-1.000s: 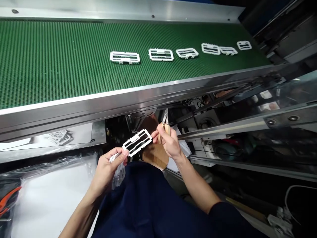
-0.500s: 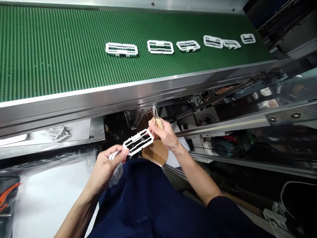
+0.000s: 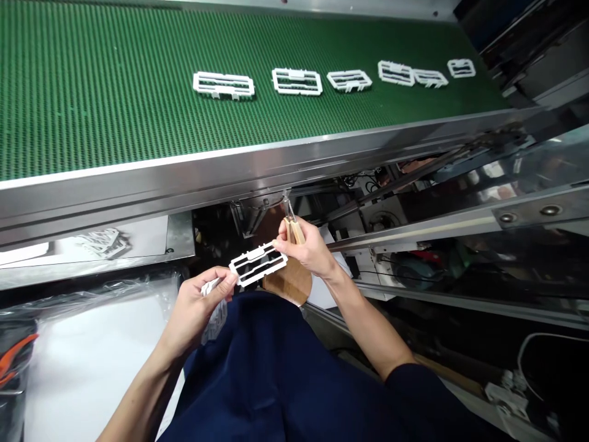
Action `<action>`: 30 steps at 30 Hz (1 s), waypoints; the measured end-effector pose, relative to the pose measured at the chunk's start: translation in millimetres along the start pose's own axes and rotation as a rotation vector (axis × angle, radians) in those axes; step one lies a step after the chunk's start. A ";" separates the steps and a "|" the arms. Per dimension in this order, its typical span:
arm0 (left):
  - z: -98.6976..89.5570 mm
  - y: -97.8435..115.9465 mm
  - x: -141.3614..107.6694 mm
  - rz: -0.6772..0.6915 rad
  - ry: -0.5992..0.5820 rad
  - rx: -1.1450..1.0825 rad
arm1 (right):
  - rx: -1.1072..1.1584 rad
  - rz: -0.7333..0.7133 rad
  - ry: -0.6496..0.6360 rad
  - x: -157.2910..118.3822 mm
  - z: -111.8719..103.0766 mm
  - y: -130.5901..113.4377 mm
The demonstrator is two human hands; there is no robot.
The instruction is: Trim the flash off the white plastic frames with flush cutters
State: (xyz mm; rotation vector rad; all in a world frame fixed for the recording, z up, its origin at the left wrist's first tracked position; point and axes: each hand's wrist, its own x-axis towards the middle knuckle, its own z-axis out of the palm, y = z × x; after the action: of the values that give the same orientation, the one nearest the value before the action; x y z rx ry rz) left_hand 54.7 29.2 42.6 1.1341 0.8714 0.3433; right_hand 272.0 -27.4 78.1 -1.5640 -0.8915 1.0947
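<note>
Pinched at its left end by my left hand (image 3: 200, 307), a white plastic frame (image 3: 258, 264) with long slots is held up in front of my body. More white frames (image 3: 215, 319) hang stacked below the same hand, partly hidden by it. My right hand (image 3: 306, 248) is closed around nippers (image 3: 294, 230) with two tan handles, their slim metal jaws pointing up and away. Its thumb rests at the right end of the held frame. How far the jaws are apart is hard to make out.
Beyond my hands runs a green conveyor belt (image 3: 138, 123) with a metal edge, carrying several white frames (image 3: 297, 81). At the left are a pile of frames (image 3: 105, 242), a plastic-lined box (image 3: 92, 362) and an orange-handled tool (image 3: 16, 353). A round wooden seat (image 3: 288, 282) and metal rails (image 3: 437, 230) lie lower right.
My right thumb has come onto the right end of the held frame, which has shifted slightly right. The belt and its frames appear a little higher in view.
</note>
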 end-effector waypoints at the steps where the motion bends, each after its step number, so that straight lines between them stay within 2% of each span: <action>1: -0.3 -0.5 -0.7 0.017 0.004 0.004 | -0.016 -0.012 0.004 -1.7 0.2 1.4; 4: -1.0 -1.9 -2.3 0.091 0.057 0.059 | -0.040 -0.028 0.027 -6.8 1.8 7.4; 9: -2.3 0.1 -3.5 0.267 0.235 0.314 | -0.036 -0.016 0.038 -14.3 5.0 20.5; 12: -5.2 2.1 -4.3 0.366 0.276 0.380 | -0.031 -0.010 0.042 -19.4 7.4 28.5; 17: -11.2 -1.0 -7.2 0.165 0.165 0.297 | 0.063 0.036 0.080 -28.5 15.8 40.4; 19: -11.4 -3.2 -8.1 0.156 0.112 0.299 | 0.113 0.056 0.080 -30.7 19.6 43.3; 22: -9.8 -4.4 -8.3 0.239 0.089 0.355 | 0.134 0.068 0.097 -32.2 22.9 45.3; 26: -11.1 -0.2 -6.6 0.485 0.128 0.480 | 0.110 0.087 0.058 -34.2 25.5 51.8; 28: -15.2 4.0 -5.1 0.593 0.066 0.529 | 0.107 0.107 0.001 -37.7 29.8 59.7; 30: -20.5 8.1 -3.9 0.608 -0.067 0.523 | 0.110 0.137 -0.067 -44.1 37.1 69.9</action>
State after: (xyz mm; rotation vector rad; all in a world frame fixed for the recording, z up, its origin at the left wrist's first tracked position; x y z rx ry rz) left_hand 38.3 43.3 48.4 1.8904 0.5477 0.5893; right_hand 224.6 -73.5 16.2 -1.5221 -0.7632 1.2788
